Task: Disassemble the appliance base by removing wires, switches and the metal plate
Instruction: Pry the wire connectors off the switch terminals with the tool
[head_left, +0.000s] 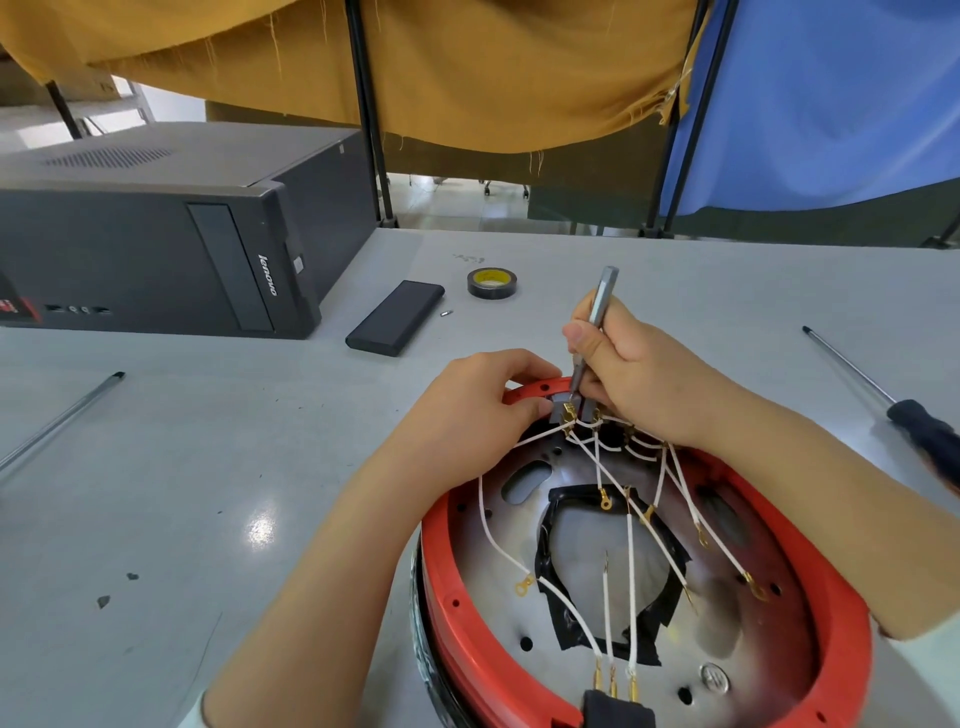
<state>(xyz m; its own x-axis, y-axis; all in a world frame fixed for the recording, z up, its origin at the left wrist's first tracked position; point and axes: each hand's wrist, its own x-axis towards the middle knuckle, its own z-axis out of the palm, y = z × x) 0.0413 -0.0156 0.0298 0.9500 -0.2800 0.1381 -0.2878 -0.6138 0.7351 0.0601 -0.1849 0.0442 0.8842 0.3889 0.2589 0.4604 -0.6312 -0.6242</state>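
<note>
- Right hand (631, 364) is wrapped around a slim grey screwdriver (597, 312), thumb along the shaft, tip down at a brass terminal on the grey switch block (563, 410).
- Left hand (488, 400) has its fingers curled over the far rim of the appliance base, pinching that switch block from the left side.
- The red appliance base (852, 597) lies open side up at the near right of the grey table (208, 467), both forearms reaching over it.
- White wires (631, 597) fan out from the switches across the metal plate (727, 649), their brass ring and spade ends lying loose.
- Black tape (660, 623) frames the hole in the plate's middle.
- Further out: a tape roll (492, 283), a black flat case (396, 317), a small loose bit (447, 313).
- A long black-handled screwdriver (883, 395) lies at right, a metal rod (57, 421) at left, a computer tower (156, 234) lying at the back left.
</note>
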